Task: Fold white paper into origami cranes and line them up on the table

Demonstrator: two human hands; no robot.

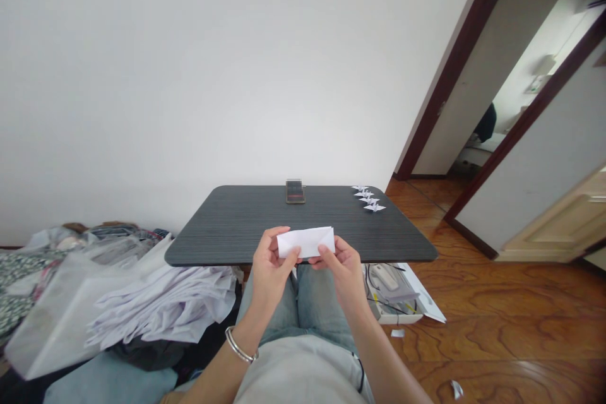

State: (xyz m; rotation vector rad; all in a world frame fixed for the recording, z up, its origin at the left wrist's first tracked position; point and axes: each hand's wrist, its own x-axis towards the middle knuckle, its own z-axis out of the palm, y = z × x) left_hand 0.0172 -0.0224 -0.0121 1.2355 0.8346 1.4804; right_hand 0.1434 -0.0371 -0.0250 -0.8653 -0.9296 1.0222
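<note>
A folded white sheet of paper (307, 240), roughly rectangular with a crease showing, is held up over the table's near edge. My left hand (273, 255) grips its left end, thumb on the face toward me and fingers behind. At the right end, my right hand (339, 260) pinches it the same way. The fingers behind the paper are partly hidden. Several folded paper cranes (369, 201) stand in a row at the table's far right.
The dark table (227, 221) has rounded corners, with a phone (295, 191) at its back edge against the wall. Left of the table lies a heap of white cloth (175, 303). An open box of cables (392, 290) is on the floor at right, near paper scraps (398, 332).
</note>
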